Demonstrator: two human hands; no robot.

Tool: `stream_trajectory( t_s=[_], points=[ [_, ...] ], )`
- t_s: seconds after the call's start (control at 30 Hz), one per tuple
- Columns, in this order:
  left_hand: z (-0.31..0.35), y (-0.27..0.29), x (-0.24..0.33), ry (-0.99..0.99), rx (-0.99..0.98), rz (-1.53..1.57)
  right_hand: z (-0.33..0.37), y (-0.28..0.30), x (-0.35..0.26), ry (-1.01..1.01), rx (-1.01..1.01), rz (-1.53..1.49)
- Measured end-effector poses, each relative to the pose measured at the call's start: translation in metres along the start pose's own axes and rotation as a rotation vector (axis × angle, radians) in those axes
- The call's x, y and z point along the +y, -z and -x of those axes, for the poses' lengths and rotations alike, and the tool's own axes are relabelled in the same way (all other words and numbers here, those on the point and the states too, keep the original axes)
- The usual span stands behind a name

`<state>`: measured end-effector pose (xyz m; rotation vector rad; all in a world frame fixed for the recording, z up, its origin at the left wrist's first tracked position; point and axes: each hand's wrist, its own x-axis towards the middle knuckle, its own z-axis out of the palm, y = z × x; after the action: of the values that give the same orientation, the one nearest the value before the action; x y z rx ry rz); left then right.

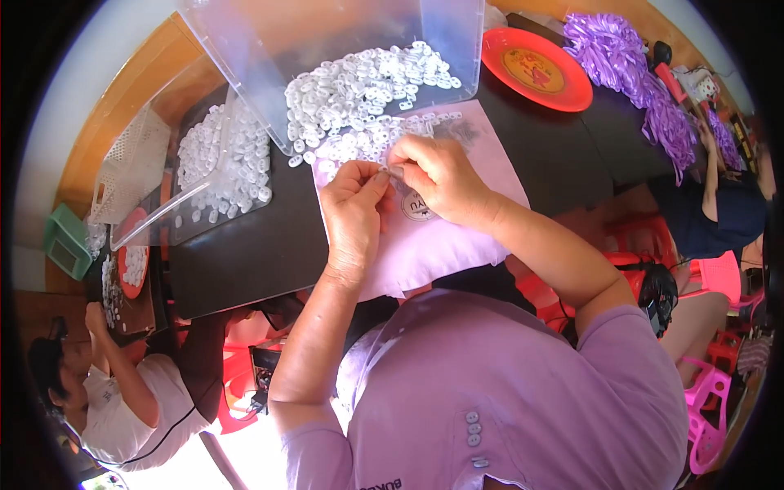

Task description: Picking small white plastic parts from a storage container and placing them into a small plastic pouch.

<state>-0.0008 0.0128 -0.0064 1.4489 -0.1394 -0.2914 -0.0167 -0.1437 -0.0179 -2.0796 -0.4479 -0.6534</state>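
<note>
Both hands meet over a pale pink cloth (457, 245) on the dark table (245, 253). Left hand (353, 208) and right hand (441, 175) each pinch closed on one small white plastic piece (390, 170) held between their fingertips; its exact shape too small to tell. Loose white plastic pieces (363, 143) lie on the cloth just beyond the hands, more heaped in a clear plastic bin (327, 49). Red plate (535, 69) and purple ribbons (629, 65) sit further right
</note>
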Motion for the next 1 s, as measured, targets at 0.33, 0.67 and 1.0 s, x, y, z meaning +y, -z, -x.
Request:
stream_trajectory(
  t_s=[0.33,0.67,1.0],
  points=[
    [-0.001,-0.004,0.001,0.008,-0.002,0.028,-0.044,0.011,-0.005,-0.234,-0.107,0.146],
    [-0.002,-0.001,-0.001,-0.026,-0.075,0.011,-0.153,-0.047,0.048,-0.119,-0.412,0.752],
    [-0.001,0.001,-0.001,-0.036,-0.106,-0.021,-0.111,-0.008,0.080,0.149,-0.193,0.716]
  ],
)
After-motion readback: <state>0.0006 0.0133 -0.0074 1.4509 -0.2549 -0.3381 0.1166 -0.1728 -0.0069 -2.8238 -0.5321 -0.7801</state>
